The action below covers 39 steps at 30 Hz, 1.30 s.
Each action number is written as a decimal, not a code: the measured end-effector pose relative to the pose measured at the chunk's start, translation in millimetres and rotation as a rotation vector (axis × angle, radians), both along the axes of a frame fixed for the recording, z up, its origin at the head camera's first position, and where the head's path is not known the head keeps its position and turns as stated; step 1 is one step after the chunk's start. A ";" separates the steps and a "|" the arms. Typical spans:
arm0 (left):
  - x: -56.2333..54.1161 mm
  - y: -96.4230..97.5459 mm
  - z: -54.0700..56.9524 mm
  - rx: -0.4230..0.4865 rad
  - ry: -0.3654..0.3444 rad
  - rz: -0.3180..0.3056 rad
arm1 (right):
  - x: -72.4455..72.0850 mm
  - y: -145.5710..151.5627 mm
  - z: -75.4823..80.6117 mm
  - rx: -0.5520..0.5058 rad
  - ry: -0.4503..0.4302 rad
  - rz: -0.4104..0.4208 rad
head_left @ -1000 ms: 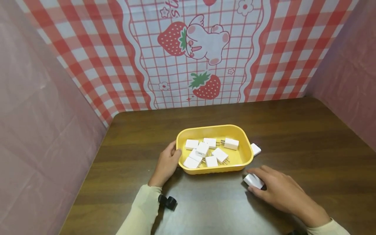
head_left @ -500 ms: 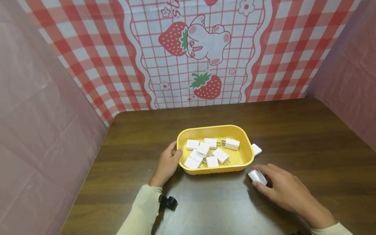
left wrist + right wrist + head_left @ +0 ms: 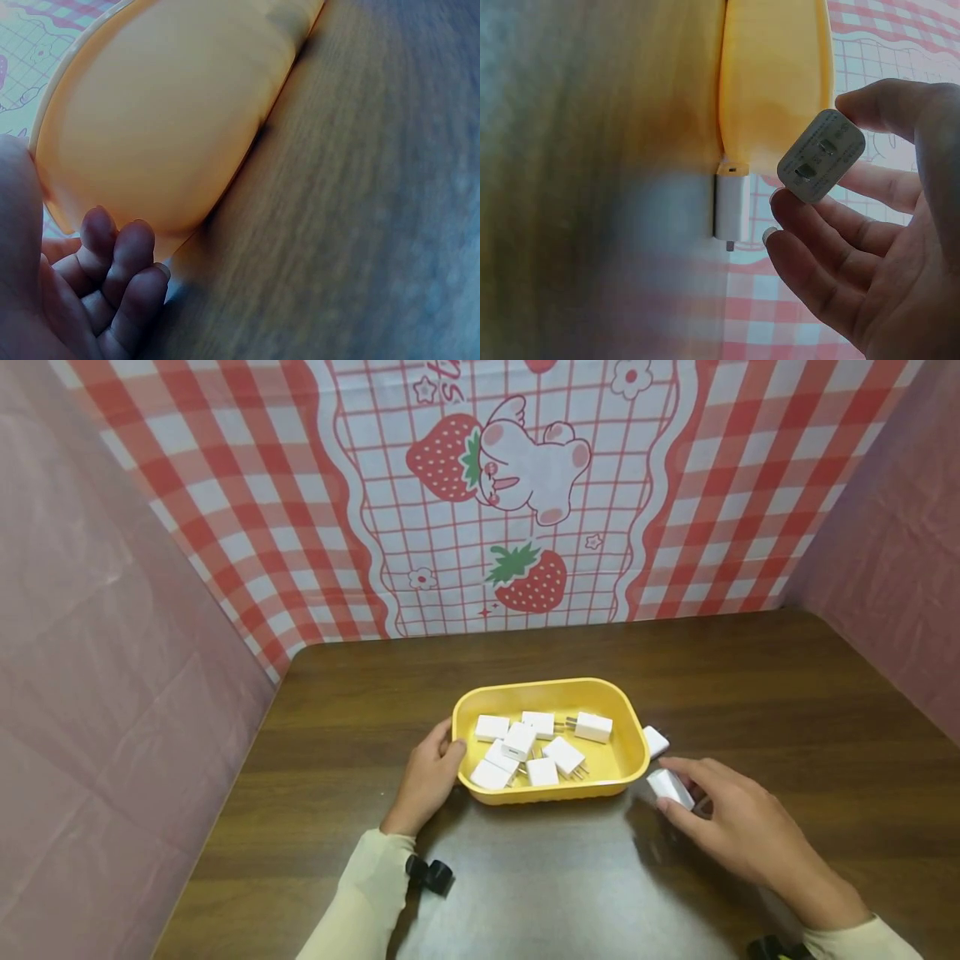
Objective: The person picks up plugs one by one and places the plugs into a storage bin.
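Note:
A yellow plastic basket (image 3: 551,795) stands on the table with several white plug-in chargers (image 3: 563,756) lying in it, their metal prongs partly showing. My left hand (image 3: 427,772) grips the basket's left end, thumb over the rim and fingers against the outside wall. Just off the basket's front right corner, my right hand (image 3: 750,827) pinches another white charger (image 3: 670,789) between thumb and fingers. In the right wrist view the prong face of this held charger (image 3: 821,156) is turned to the camera. One more charger (image 3: 655,742) lies on the table against the basket's right end.
The brown wooden table (image 3: 360,718) runs back to a red-checked cloth (image 3: 247,485) printed with strawberries. Pink cloth (image 3: 112,652) hangs along the left side, and more on the right. A black wrist mount (image 3: 430,874) sits on the left forearm.
My right hand has moved right and away from me, carrying the charger toward the one lying beside the basket. The left hand and basket have stayed in place.

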<state>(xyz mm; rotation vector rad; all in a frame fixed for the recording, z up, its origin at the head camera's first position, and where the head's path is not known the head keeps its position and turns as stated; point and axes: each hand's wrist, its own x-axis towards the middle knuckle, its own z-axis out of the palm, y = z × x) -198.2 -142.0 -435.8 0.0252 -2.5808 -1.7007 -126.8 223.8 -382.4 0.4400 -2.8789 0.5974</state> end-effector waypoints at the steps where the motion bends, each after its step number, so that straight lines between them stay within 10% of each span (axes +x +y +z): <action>1: 0.1 0.1 0.1 -0.001 0.002 -0.002 | -0.9 0.1 0.9 0.000 0.000 -0.002; 19: -0.2 0.2 0.4 -0.014 0.013 0.000 | -13.0 0.2 10.2 -0.026 0.103 0.019; 39: -1.2 -0.8 0.4 -0.021 0.004 0.000 | -36.0 -20.2 27.7 -0.036 -0.004 0.076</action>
